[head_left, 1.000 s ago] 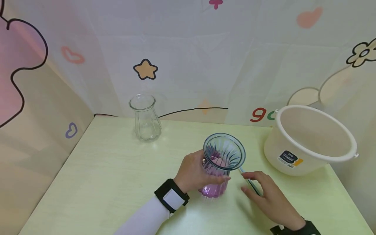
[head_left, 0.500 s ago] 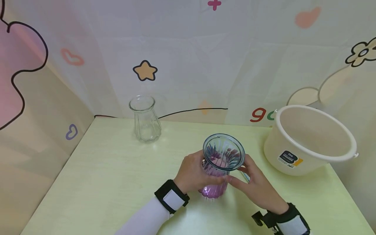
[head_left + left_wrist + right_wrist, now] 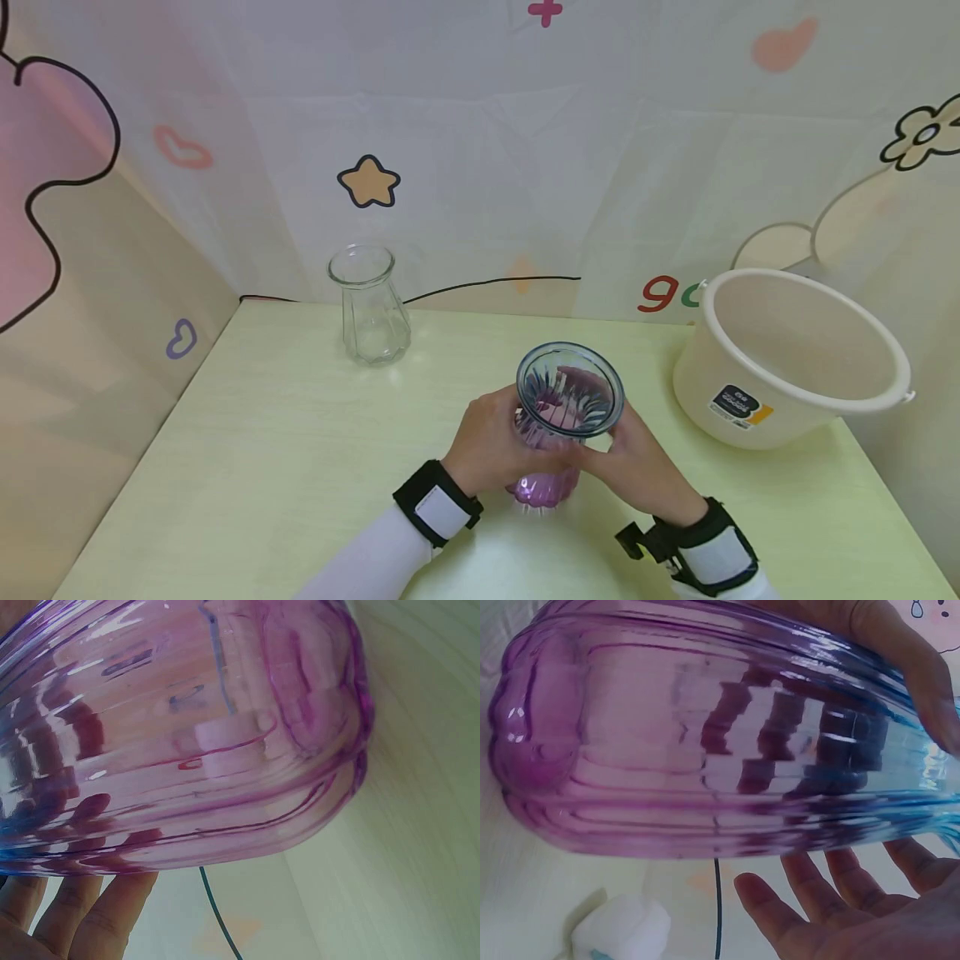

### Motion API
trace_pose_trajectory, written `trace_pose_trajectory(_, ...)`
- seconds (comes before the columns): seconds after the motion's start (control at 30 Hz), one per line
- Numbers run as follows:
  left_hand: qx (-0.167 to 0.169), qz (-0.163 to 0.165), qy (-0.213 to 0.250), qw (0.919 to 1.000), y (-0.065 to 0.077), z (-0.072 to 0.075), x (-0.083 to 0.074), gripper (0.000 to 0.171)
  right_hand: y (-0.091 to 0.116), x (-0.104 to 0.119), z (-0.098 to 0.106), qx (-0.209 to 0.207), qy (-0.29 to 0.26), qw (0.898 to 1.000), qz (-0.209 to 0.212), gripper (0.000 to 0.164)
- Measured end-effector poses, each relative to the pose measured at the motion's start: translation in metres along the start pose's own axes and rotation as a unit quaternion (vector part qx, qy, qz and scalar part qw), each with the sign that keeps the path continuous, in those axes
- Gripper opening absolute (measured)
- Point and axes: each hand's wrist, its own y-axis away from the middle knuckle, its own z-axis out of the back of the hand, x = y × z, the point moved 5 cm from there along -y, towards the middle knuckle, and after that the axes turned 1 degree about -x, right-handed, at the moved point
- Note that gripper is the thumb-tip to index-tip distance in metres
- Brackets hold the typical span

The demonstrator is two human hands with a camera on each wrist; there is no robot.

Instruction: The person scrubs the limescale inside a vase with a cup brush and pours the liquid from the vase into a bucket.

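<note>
A ribbed vase point(image 3: 558, 412), shaded from blue at the rim to pink at the base, is held mouth up between the left hand point(image 3: 491, 442) and the right hand point(image 3: 641, 467) at the middle of the pale tabletop point(image 3: 300, 450), though whether its base is rested there cannot be told. It is gripped from both sides, fingers curled round the glass and thumbs set close together in front. Farther back, a clear vase point(image 3: 377, 325) is stood at left, a white bucket point(image 3: 787, 421) at right.
</note>
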Motion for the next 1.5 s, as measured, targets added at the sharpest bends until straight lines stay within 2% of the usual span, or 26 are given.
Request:
trace_pose_trajectory(0.2,-0.003,0.005,0.01,0.9999,0.001,0.001,0.002,0.073,-0.009,-0.002,-0.009,0.006,-0.025,1.0,0.009,0.079)
trace_pose_trajectory(0.4,-0.004,-0.006,0.011,0.9999,0.0,0.0,0.002,0.076,-0.008,-0.011,-0.019,0.016,-0.048,0.998,-0.024,0.072)
trace_pose_trajectory(0.53,-0.009,-0.012,0.004,0.9999,0.0,0.002,0.001,0.075,-0.006,-0.012,-0.022,0.021,-0.049,0.998,-0.038,0.065)
trace_pose_trajectory(0.8,-0.011,-0.015,-0.003,0.9998,0.0,0.0,0.0,0.071,-0.005,-0.013,-0.022,0.021,-0.062,0.997,-0.035,0.079)
trace_pose_trajectory(1.0,-0.009,-0.009,0.005,0.9999,0.0,0.001,0.001,0.07,-0.004,-0.014,-0.023,0.021,-0.049,0.998,-0.041,0.068)
trace_pose_trajectory(1.27,-0.001,-0.007,0.008,0.9999,0.0,0.002,0.001,0.072,-0.008,-0.011,-0.023,-0.027,-0.056,0.998,-0.018,0.067)
trace_pose_trajectory(1.5,0.021,-0.013,0.059,0.998,-0.001,-0.001,-0.001,0.085,-0.011,-0.006,-0.018,-0.077,-0.061,0.995,-0.011,0.066)
